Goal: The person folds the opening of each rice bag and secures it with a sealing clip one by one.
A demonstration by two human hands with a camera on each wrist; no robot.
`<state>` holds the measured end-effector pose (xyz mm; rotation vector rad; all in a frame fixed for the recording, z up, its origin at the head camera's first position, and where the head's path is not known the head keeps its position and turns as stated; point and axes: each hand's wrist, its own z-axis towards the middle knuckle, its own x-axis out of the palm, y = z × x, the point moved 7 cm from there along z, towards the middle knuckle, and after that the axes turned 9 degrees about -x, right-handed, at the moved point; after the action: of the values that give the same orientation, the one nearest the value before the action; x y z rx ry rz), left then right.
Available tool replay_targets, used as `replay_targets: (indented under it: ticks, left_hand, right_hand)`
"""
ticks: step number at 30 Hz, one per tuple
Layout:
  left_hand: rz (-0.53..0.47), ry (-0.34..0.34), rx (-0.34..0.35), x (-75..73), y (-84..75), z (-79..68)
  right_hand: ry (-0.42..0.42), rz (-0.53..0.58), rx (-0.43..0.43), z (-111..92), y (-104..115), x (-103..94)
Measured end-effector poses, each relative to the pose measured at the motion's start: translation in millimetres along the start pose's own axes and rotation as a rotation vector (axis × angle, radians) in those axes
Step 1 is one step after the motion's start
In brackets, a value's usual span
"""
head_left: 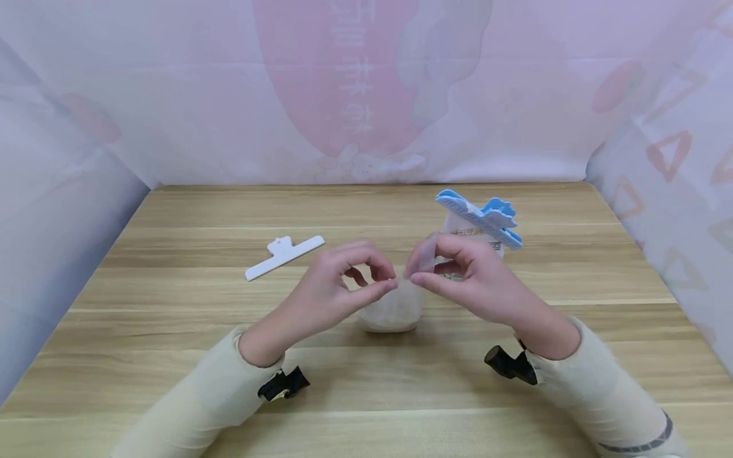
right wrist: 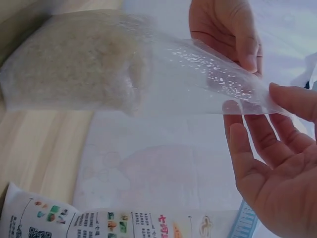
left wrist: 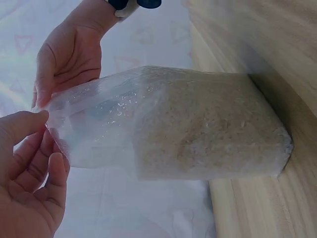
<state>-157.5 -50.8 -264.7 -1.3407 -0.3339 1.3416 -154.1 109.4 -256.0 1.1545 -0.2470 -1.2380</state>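
A clear plastic bag (head_left: 390, 313) with pale, grainy contents stands upright on the table in front of the person. Its lower part is full and boxy, while the top (left wrist: 94, 124) is slack, see-through film drawn up between the hands. At the left part of the upper edge, the left hand (head_left: 338, 280) pinches the film between thumb and fingers. The right hand (head_left: 483, 283) pinches the other top corner, with film (right wrist: 247, 101) lying over its fingers. Both hands are above the filled part, a short gap apart.
A white bag clip (head_left: 284, 256) lies on the wooden table (head_left: 172, 356) to the left. Behind the right hand stands a printed white packet (right wrist: 99, 224) with a blue bag clip (head_left: 481, 218) across its top. Fabric walls enclose the back and sides.
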Motion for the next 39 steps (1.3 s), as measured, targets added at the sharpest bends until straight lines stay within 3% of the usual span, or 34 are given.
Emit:
replay_targets:
  ticks: [15, 26, 39]
  left_hand:
    - [0.078, 0.009, -0.021, 5.1, 0.4, 10.3]
    - [0.071, -0.02, -0.019, 4.8, 1.7, 9.5]
    - [0.088, -0.096, 0.072, 4.2, -4.4, 7.1]
  right_hand:
    - [-0.086, -0.102, -0.024, -0.1, -0.5, -4.0]
    - [-0.108, -0.051, -0.093, 1.2, -3.0, -2.4]
    - [-0.127, -0.102, -0.195, 4.9, 2.6, -3.9]
